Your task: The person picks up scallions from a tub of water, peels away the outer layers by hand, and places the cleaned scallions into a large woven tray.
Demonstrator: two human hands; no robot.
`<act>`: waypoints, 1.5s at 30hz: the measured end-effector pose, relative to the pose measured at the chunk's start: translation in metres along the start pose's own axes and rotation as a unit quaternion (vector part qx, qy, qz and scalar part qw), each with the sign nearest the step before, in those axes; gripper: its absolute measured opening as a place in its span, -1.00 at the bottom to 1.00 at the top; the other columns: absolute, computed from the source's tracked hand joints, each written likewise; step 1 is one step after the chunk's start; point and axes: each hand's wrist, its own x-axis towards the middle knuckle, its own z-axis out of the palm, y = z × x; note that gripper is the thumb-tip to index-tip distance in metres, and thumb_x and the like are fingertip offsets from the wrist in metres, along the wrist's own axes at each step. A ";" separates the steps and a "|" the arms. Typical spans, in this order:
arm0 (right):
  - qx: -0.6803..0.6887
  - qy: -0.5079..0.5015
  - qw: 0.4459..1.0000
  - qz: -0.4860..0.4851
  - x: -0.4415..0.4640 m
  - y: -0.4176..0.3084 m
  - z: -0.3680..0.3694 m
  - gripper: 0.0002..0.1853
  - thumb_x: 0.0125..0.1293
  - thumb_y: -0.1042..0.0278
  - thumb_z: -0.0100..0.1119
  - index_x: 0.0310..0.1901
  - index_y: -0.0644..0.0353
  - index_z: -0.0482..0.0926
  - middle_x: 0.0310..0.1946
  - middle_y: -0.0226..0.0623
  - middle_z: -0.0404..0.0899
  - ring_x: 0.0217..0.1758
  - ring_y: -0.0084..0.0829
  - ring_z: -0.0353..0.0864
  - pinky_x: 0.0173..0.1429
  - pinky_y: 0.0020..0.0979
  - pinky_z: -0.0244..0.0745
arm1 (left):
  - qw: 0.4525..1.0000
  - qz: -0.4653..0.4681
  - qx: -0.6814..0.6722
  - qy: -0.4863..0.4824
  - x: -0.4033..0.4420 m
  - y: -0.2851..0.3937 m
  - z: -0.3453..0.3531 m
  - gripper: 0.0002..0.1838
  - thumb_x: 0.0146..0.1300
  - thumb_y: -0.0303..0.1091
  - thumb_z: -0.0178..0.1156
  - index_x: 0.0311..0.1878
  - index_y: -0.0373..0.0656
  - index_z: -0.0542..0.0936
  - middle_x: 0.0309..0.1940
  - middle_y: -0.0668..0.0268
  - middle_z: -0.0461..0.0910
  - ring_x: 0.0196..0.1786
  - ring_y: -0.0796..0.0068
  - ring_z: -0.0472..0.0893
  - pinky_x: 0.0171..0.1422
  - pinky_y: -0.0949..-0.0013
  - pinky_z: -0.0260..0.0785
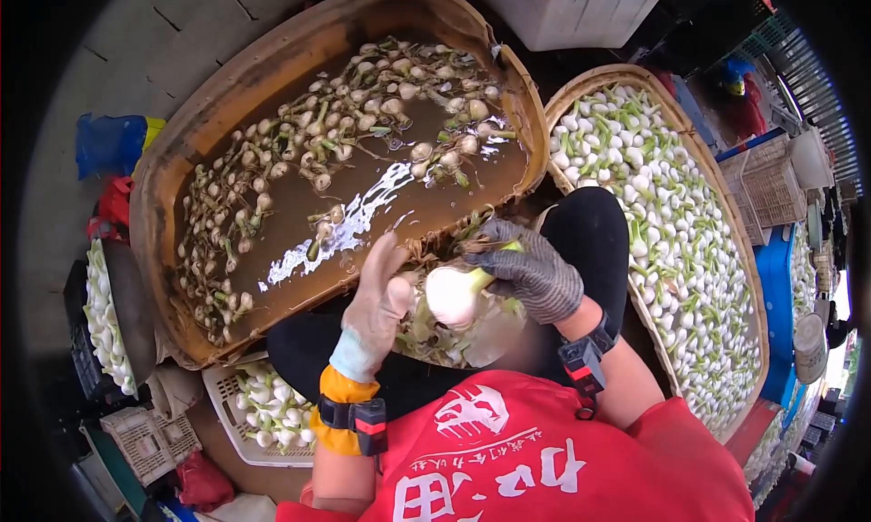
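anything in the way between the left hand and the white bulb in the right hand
Nothing visible stands between the left hand and the white bulb held by the right hand; the leafy scraps lie below, not between.

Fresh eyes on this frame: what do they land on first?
Probably the big brown tub ahead and to the left, its murky water strewn with dingy bulbs. Then the long basin on the right, packed with clean white bulbs. Front and center, one large white bulb in the gloved right hand.
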 end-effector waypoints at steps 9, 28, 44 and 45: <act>-0.077 -0.004 0.997 0.014 0.030 0.028 0.008 -0.77 0.25 0.31 0.25 -0.09 0.18 0.59 -0.31 -0.41 0.63 -0.27 -0.53 0.61 -0.21 -0.45 0.53 | 0.955 -0.052 0.173 0.235 -0.036 0.043 -0.126 -0.64 0.26 -0.49 0.15 0.14 -0.20 0.56 -0.15 0.35 0.60 -0.37 0.62 0.50 -0.29 0.59 0.36; -0.514 -0.105 0.851 -0.019 0.054 0.061 -0.014 -0.54 0.37 0.01 0.13 0.16 0.13 0.56 -0.05 -0.11 0.64 0.05 -0.09 0.61 0.13 -0.15 0.49 | 0.765 -0.352 0.533 -0.089 0.245 -0.244 -0.218 -0.49 0.32 -0.11 0.10 0.26 -0.14 0.39 -0.12 0.14 0.61 -0.20 0.26 0.65 -0.21 0.25 0.53; -0.239 0.125 0.955 -0.123 0.059 0.008 0.037 -0.58 0.06 0.26 0.38 -0.04 0.22 0.58 -0.18 -0.11 0.59 -0.08 -0.12 0.60 0.04 -0.22 0.51 | 0.986 -0.094 0.016 0.138 0.068 0.031 0.022 -0.29 0.53 0.22 -0.30 -0.15 -0.29 0.59 -0.49 0.27 0.60 -0.58 0.57 0.52 -0.53 0.54 0.29; -0.288 0.119 0.938 -0.154 0.052 0.001 0.041 -0.63 0.12 0.27 0.32 -0.04 0.21 0.58 -0.17 -0.11 0.59 -0.08 -0.11 0.61 0.03 -0.21 0.51 | 0.979 -0.034 0.045 0.197 0.063 0.030 0.027 -0.32 0.54 0.18 -0.27 -0.18 -0.29 0.59 -0.56 0.32 0.56 -0.60 0.60 0.50 -0.52 0.54 0.29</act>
